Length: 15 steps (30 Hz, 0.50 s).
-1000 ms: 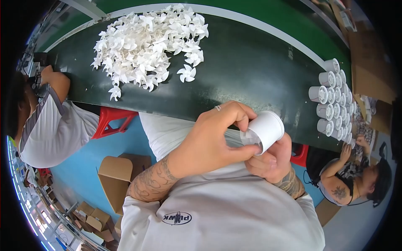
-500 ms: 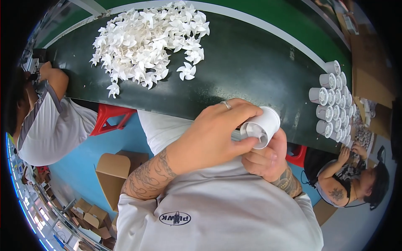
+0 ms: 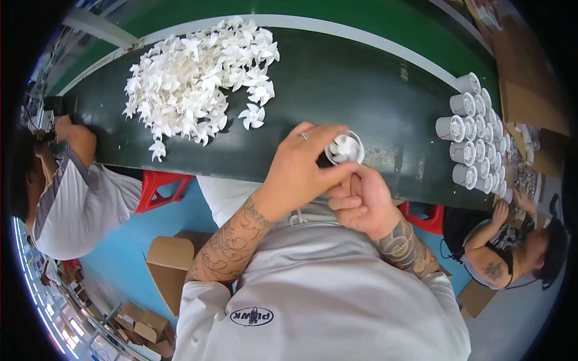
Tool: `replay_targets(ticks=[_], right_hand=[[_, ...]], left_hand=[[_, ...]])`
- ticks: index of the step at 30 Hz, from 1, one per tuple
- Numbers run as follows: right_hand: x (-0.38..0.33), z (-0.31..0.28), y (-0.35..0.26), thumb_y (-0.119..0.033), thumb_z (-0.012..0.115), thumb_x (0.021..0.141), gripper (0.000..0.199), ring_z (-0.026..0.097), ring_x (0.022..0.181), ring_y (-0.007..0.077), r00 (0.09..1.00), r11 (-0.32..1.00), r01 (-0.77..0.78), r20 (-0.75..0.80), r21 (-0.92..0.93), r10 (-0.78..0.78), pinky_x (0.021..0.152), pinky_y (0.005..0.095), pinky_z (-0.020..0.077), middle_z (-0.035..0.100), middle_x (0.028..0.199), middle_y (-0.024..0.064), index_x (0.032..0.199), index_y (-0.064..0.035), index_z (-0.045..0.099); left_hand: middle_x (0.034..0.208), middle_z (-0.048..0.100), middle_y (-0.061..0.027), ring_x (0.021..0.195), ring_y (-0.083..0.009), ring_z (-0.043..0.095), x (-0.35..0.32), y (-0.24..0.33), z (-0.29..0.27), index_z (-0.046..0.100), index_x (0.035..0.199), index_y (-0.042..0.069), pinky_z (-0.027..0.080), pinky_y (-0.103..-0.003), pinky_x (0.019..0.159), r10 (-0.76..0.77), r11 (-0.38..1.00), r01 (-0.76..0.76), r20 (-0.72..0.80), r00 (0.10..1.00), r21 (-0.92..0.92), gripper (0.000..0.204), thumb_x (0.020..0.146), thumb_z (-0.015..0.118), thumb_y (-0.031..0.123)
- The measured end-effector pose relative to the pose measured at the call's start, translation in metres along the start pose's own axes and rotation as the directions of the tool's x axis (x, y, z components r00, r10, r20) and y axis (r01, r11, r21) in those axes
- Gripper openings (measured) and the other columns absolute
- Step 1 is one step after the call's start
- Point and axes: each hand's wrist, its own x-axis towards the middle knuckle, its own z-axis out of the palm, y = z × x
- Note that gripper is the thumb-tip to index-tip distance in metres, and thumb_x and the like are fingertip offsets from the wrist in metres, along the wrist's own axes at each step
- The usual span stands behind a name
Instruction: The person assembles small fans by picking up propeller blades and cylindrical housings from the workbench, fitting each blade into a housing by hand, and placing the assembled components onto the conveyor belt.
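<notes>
My left hand (image 3: 304, 157) is closed around a white cup-shaped housing (image 3: 361, 146), its open end tilted up. Inside the cup sits a white bladed fan wheel (image 3: 344, 148). Just below the cup, my right hand (image 3: 365, 203) has its fingers curled in, with thumb and forefinger meeting at my left thumb near the rim. Whatever may be between those right fingers is hidden. A large heap of white fan wheels (image 3: 186, 78) lies on the dark green table (image 3: 337, 78) at the far left, and one loose fan wheel (image 3: 252, 116) rests beside it.
Stacked white cups (image 3: 463, 129) stand in rows at the table's right end. A co-worker (image 3: 506, 246) sits beyond them, hands at small parts. Another person (image 3: 90, 186) sits at the left by a red stool (image 3: 159, 189). An open cardboard box (image 3: 171, 265) stands on the blue floor.
Both hands have brought the cup left and farther from me. Its open end now faces up, showing the fan wheel. My right hand has shifted from around the cup to below its rim.
</notes>
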Motion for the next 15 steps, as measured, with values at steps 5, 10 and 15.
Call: replay_targets(ticks=[5,10,15], right_hand=[[-0.042,0.004,0.003,-0.024,0.052,0.099,0.028,0.061,0.065,0.0147,0.728,0.275,0.291,0.025,-0.916,-0.685,0.043,0.0237,0.0445,0.066,0.092,0.0105,0.114,-0.0012,0.061],[-0.034,0.037,-0.023,0.002,0.057,0.088,0.017,0.065,0.080,0.0244,0.304,-0.738,0.134,0.736,-0.661,-0.604,0.063,0.0348,0.0486,0.063,0.091,0.0125,0.102,0.0014,0.066],[-0.030,0.057,-0.030,-0.001,0.061,0.081,0.017,0.062,0.080,0.0378,0.545,-0.835,-0.171,0.656,-0.523,-0.523,0.068,0.0460,0.0508,0.064,0.093,0.0171,0.097,-0.0011,0.066]], left_hand=[[0.108,0.068,-0.0107,0.087,-0.0300,0.062,0.003,-0.016,0.015,0.063,0.111,0.004,0.053,-0.038,0.076,-0.033,0.998,0.037,-0.071,0.997,0.052,0.049,0.069,0.083,0.018],[0.111,0.067,-0.0092,0.091,-0.0276,0.062,0.001,-0.013,0.028,0.064,0.109,0.003,0.053,-0.037,0.077,0.161,0.926,-0.096,-0.149,0.976,0.365,0.042,0.071,0.079,0.015],[0.112,0.063,-0.0119,0.099,-0.0312,0.059,0.007,0.003,0.032,0.063,0.109,-0.001,0.051,-0.038,0.084,0.024,0.938,0.022,-0.129,0.991,0.347,0.039,0.073,0.074,0.010]])
